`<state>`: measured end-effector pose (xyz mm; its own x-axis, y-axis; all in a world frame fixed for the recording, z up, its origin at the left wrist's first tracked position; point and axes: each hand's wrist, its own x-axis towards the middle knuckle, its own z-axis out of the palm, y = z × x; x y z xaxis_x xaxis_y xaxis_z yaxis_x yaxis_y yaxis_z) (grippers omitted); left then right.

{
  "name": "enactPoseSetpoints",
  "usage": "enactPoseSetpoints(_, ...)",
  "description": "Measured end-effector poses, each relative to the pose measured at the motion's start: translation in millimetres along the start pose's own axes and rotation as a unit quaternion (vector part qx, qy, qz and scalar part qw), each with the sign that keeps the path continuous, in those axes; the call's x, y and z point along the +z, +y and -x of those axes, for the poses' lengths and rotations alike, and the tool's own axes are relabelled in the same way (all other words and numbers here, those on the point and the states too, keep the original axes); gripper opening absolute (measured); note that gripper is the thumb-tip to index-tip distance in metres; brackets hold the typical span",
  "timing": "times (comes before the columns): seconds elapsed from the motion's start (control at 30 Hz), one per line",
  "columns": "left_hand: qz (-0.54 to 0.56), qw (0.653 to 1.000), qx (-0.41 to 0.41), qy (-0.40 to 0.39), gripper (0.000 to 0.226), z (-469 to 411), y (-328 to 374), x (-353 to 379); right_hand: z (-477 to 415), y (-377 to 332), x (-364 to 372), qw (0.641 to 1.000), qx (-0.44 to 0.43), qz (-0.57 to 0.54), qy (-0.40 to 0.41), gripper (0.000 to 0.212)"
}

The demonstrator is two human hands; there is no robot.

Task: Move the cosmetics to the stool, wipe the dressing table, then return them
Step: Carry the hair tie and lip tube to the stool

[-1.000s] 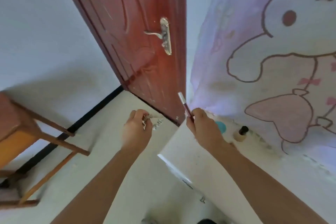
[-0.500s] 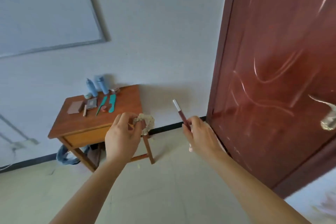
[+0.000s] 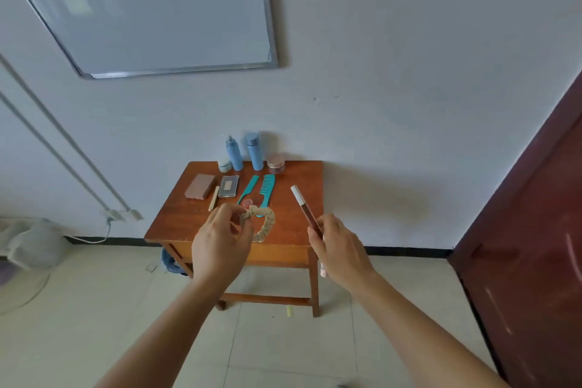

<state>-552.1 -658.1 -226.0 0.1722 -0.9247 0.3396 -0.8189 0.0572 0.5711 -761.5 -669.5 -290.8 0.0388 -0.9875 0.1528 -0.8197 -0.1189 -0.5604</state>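
Ahead of the head camera, against the white wall, stands the wooden stool (image 3: 293, 176) with cosmetics laid out on its top. At the back I see two blue bottles (image 3: 253, 151), a small pale-lidded jar (image 3: 224, 165) and a clear pinkish jar (image 3: 276, 163). In front of them lie a brown compact (image 3: 200, 186), a grey palette (image 3: 229, 186), a thin beige pencil (image 3: 213, 198) and two teal combs (image 3: 267, 190), side by side.

Both my hands hover over the near edge. My left hand (image 3: 220, 246) pinches a cream ruffled scrunchie (image 3: 264, 224) at its fingertips, and the loop hangs to the right. My right hand (image 3: 337, 249) grips a slim dark-red lip pencil (image 3: 307, 211) with a white cap, tilted up and left above the stool's right side. A pale pink tip pokes out below that hand, and I cannot tell what it is.
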Motion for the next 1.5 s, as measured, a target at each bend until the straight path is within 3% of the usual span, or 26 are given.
enactPoseSetpoints(0.23, -0.001, 0.998, -0.064, 0.02, 0.008, -97, -18, 27, -135, -9, 18, 0.999, -0.034, -0.007, -0.037, 0.017)
enactPoseSetpoints(0.47, 0.018, 0.99, -0.14, -0.008, 0.008, -176, -94, 70, -222, -12, 84, 0.995, -0.012, 0.021, -0.095, 0.018)
enactPoseSetpoints(0.87, 0.106, 0.951, -0.246, -0.151, 0.008, -331, -227, 158, -323, -14, 186, 0.97, 0.204, 0.065, -0.114, 0.019)
enactPoseSetpoints(1.1, 0.114, 0.921, -0.316, -0.195, 0.012, -361, -279, 199, -328, -11, 240, 0.935, 0.307, 0.044, -0.17, 0.027)
enactPoseSetpoints(1.5, 0.131, 0.903, -0.392, -0.118, 0.021, -400, -338, 203, -376, -55, 317, 0.935, 0.292, -0.014, -0.202, 0.028)
